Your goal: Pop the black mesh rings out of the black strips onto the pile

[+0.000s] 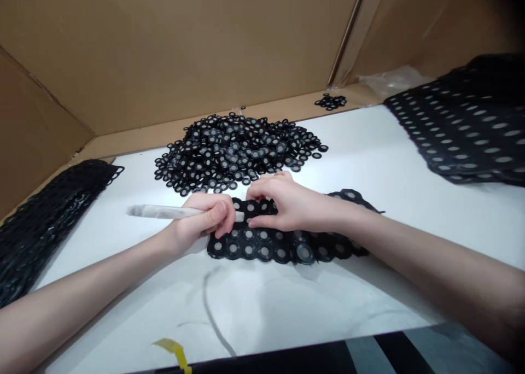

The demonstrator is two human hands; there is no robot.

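My left hand [209, 215] is closed round a white pen-like tool [153, 211], its blunt end pointing left and its other end near the sheet. Beneath both hands lies a black perforated sheet of joined rings [264, 251], with pale round centres. My right hand [276, 202] grips this sheet, the thumb on its top and the fingers curled at its far edge; the fingertips are partly hidden. One ring piece [304, 252] sits raised on the sheet's near part.
Behind the hands is a heap of loose black rings [233, 150], with a smaller pile [330, 101] farther back. Black perforated sheets lie stacked at left [53, 210] and right [471, 122]. Cardboard walls [184, 51] enclose the white table [164, 308]. Yellow tape [174, 352] sticks up at the front edge.
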